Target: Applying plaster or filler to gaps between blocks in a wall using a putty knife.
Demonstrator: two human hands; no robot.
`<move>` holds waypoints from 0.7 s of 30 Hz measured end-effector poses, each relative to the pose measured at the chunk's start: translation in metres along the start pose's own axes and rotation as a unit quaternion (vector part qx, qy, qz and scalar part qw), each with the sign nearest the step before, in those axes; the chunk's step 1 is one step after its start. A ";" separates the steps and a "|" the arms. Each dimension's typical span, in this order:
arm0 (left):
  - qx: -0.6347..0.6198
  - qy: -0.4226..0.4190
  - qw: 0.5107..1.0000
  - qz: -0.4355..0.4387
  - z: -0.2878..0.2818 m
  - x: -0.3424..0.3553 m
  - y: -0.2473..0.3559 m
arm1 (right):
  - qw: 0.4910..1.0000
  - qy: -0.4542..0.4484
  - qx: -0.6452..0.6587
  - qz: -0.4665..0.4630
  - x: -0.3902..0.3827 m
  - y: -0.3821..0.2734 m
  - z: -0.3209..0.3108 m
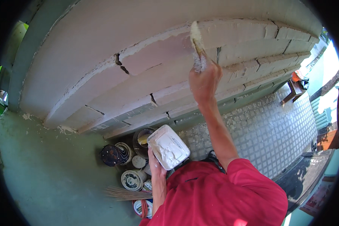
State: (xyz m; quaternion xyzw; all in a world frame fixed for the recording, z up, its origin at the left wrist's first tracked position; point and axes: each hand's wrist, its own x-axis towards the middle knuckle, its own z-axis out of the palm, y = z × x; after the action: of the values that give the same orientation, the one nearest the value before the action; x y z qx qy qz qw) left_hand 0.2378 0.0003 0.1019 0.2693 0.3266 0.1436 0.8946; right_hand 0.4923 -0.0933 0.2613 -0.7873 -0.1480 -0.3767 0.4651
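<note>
My right hand (pixel 206 81) is raised and closed round the whitish handle of a paintbrush (pixel 196 37). Its cream-coloured, paint-coated bristles point up and meet the ledge of the pale stepped wall (pixel 158 60), near a vertical crack. Low in front of my body, my left hand (pixel 156 165) grips a white rectangular tub (pixel 168 147) by its near left side. Thick white paint is smeared over the inside of the tub. Most fingers of that hand are hidden beneath it.
Several paint buckets (pixel 133 180) and a dark pot (pixel 139 145) crowd the floor at lower left, beside a twig broom (pixel 130 193). A green wall (pixel 60 169) stands left. Tiled floor (pixel 252 128) stretches right, towards a wooden bench (pixel 294 91).
</note>
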 end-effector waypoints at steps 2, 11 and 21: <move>-0.005 -0.008 1.000 0.001 -0.013 -0.001 0.006 | 1.000 -0.003 0.008 -0.014 -0.008 -0.016 0.006; -0.007 0.000 1.000 0.005 -0.028 -0.013 0.029 | 0.999 -0.031 0.019 -0.009 -0.034 -0.049 0.024; 0.041 -0.047 0.998 -0.026 0.003 -0.001 0.007 | 0.857 -0.030 0.449 0.251 0.001 0.035 -0.038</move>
State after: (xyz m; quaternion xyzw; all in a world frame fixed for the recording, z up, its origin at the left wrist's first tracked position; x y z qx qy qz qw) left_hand 0.2391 0.0041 0.1082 0.3035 0.2965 0.0940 0.9007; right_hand 0.4963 -0.1442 0.2509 -0.5145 -0.1127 -0.1162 0.8421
